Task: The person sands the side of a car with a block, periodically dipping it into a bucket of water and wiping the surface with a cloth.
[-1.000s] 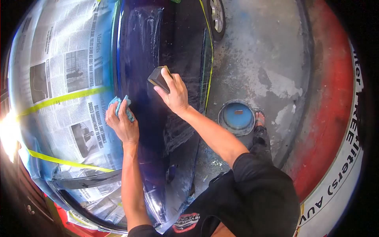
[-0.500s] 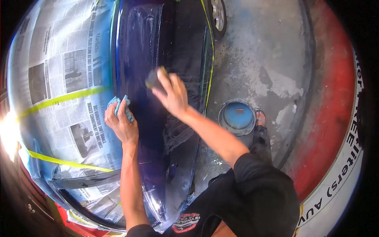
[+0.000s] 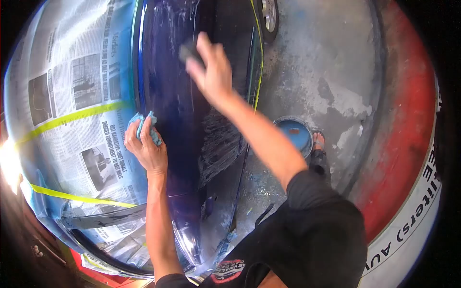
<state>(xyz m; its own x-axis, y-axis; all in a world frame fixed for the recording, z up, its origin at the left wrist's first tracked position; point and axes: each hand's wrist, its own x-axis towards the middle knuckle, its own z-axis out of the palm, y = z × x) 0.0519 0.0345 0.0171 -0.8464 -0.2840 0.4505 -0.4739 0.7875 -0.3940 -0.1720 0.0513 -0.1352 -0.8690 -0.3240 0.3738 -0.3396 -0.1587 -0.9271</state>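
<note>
A dark blue car body panel [image 3: 168, 158], glossy and wet in places, runs lengthwise before me. Over its upper part, my right hand [image 3: 215, 74] grips a small dark sanding block [image 3: 188, 53], both blurred by motion. Whitish streaks mark the darker lower side [image 3: 221, 139] of the car below that hand. My left hand [image 3: 148, 151] rests at the panel's left edge, beside the newspaper covering, with its fingers closed around a crumpled light blue cloth [image 3: 145, 127].
Newspaper [image 3: 96, 139] held by yellow tape [image 3: 77, 116] covers the car's left part. On the grey concrete floor [image 3: 317, 72] at right, a bucket [image 3: 294, 136] of bluish water stands near my sandalled foot [image 3: 319, 140]. A wheel [image 3: 270, 19] shows at the top.
My right hand has moved up along the panel, farther from me, with the sanding block. My left hand has stayed nearly in place with the cloth.
</note>
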